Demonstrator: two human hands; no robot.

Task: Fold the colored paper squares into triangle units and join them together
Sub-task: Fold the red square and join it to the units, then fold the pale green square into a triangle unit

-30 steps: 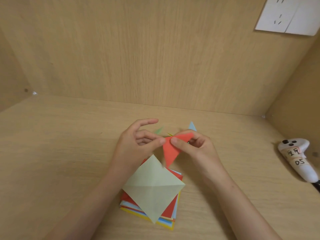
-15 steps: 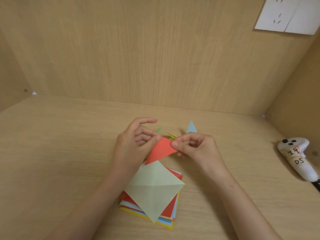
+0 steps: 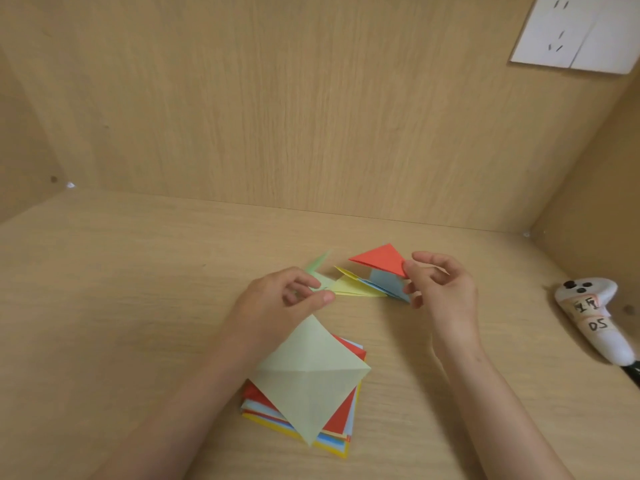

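I see the big wooden worktop (image 3: pixel 138 306), and near me on it sits the pile of colored paper squares (image 3: pixel 341 420), with a pale green sheet (image 3: pixel 311 372) open on top. Behind the pile my left hand (image 3: pixel 284 303) pinches the green end of the joined row (image 3: pixel 360 289) of green, yellow and blue triangles, which rests on the worktop. My right hand (image 3: pixel 443 296) pinches one corner of the red triangle (image 3: pixel 379 258) with its fingers (image 3: pixel 431 260) loosely curled, and the triangle is just above the blue end.

It is probably a small study booth: a light wooden desk (image 3: pixel 104 306) closed in by wooden panels (image 3: pixel 277 116), with a white wall socket (image 3: pixel 571 32) and a handheld controller (image 3: pixel 595 317).
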